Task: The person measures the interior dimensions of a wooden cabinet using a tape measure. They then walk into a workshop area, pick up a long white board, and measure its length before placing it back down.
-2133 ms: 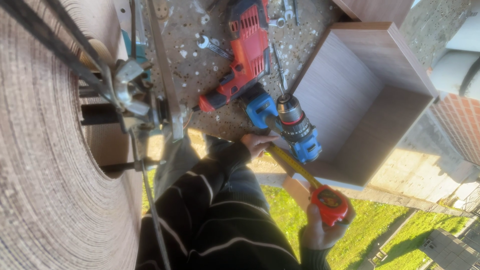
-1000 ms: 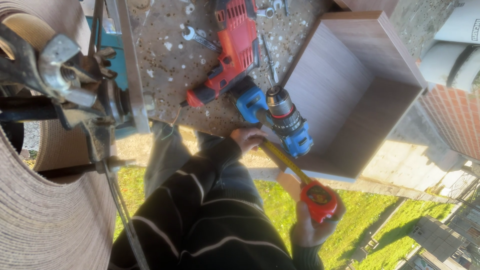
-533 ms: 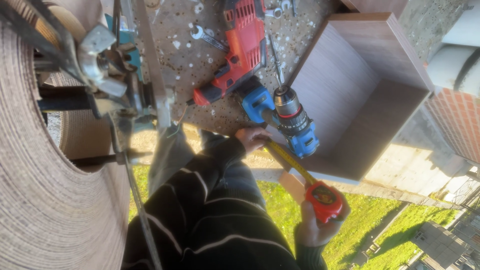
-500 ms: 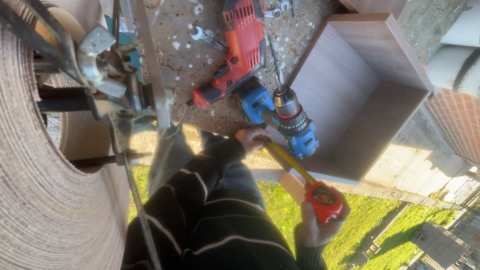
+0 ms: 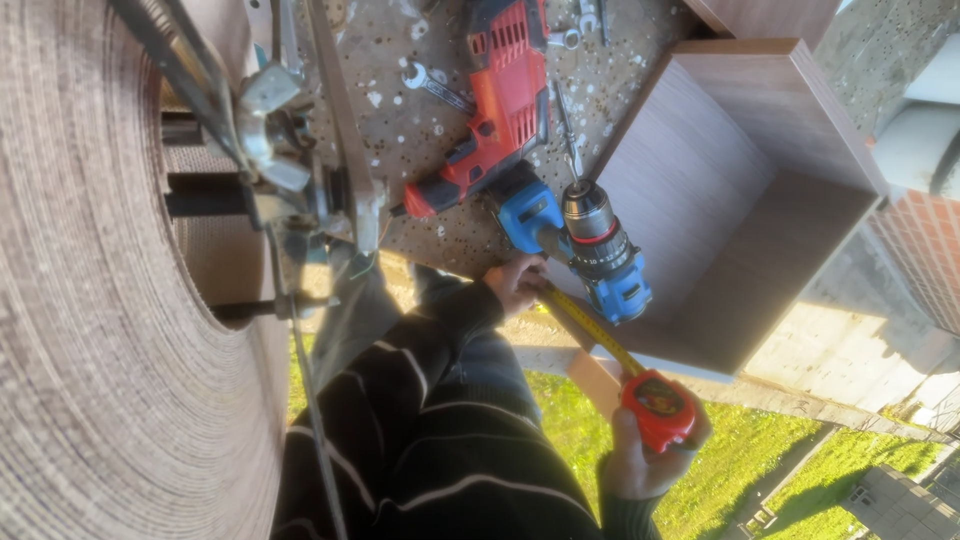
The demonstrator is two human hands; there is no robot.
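— Tape measure [image 5: 657, 407]?
— Gripped in the right hand [image 5: 640, 462], fingers closed round it; blade [image 5: 590, 333] stretched slantwise to the left hand [image 5: 515, 283], pinched at the bench [image 5: 420, 130] edge (beside the blue drill [image 5: 585, 243]).

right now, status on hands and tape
Right hand grips red tape measure case. Left hand pins yellow blade at bench edge. Blue cordless drill alongside.

A small round yellow label sits on the red tape measure [image 5: 658, 408], near the picture's bottom.
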